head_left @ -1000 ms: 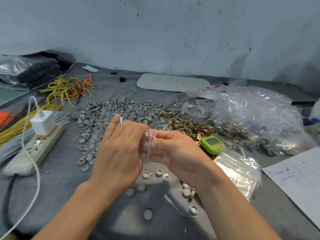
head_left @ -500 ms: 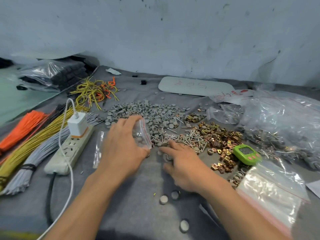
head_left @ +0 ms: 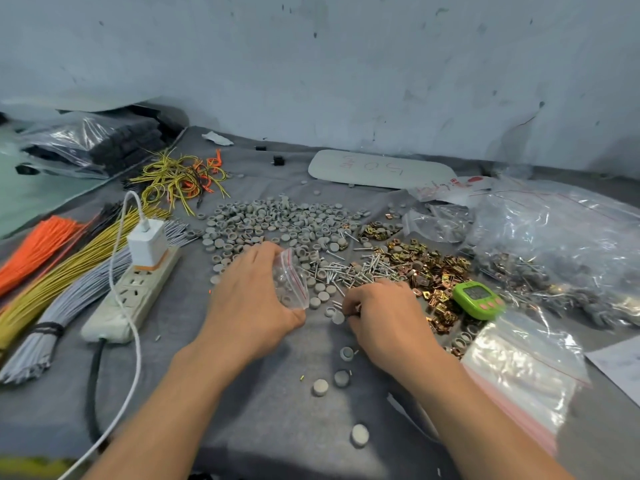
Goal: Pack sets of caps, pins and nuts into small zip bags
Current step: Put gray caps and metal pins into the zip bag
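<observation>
Left grip (head_left: pixel 249 299) curled round small clear zip bag with red seal strip (head_left: pixel 291 280), bag upright at near edge of grey round plastic caps pile (head_left: pixel 277 223). Right grip (head_left: pixel 384 315) knuckles up, fingertips tucked down on grey cloth surface (head_left: pixel 242 410) beside silver metal pins heap (head_left: pixel 346 271); cannot tell if pinching anything. Brass-coloured square nuts (head_left: pixel 433 268) right of pins.

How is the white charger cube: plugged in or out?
Plugged in: the white charger cube stands seated in the end socket of the cream plastic power strip.
</observation>
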